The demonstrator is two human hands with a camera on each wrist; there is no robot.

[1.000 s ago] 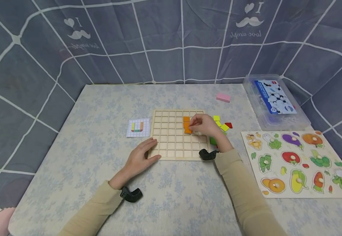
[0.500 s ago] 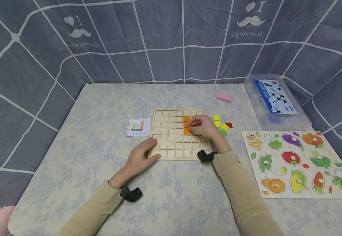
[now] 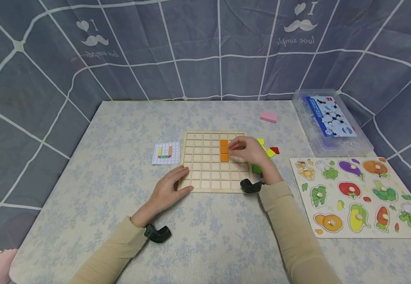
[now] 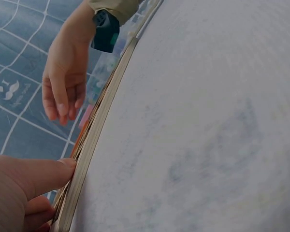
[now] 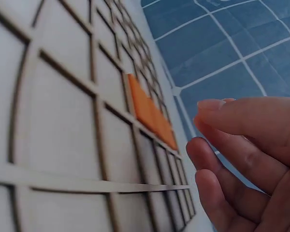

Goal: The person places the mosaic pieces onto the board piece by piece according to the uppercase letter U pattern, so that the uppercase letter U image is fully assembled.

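Note:
A wooden grid board (image 3: 202,173) lies on the table, with three orange square tiles (image 3: 224,150) set in a column in its cells. My left hand (image 3: 166,188) rests at the board's front left corner, thumb and fingers spread, touching the rim; the left wrist view shows its thumb (image 4: 48,178) against the edge. Over the right part of the board is my right hand (image 3: 248,150), just beside the tiles. In the right wrist view its fingers (image 5: 246,159) are loosely bent, with no piece visible between them. Left of the board lies a pattern card (image 3: 166,161) showing a coloured U shape.
Loose yellow tiles (image 3: 270,153), a red piece (image 3: 275,150) and green pieces (image 3: 256,169) lie right of the board, partly behind my right hand. Farther off are a pink block (image 3: 268,117), a clear plastic box (image 3: 308,136) and a vegetable puzzle board (image 3: 333,181).
My right hand pressed at the lowest orange tile, which now sits straight in its cell, and has drawn slightly right and off it. My left hand has not moved.

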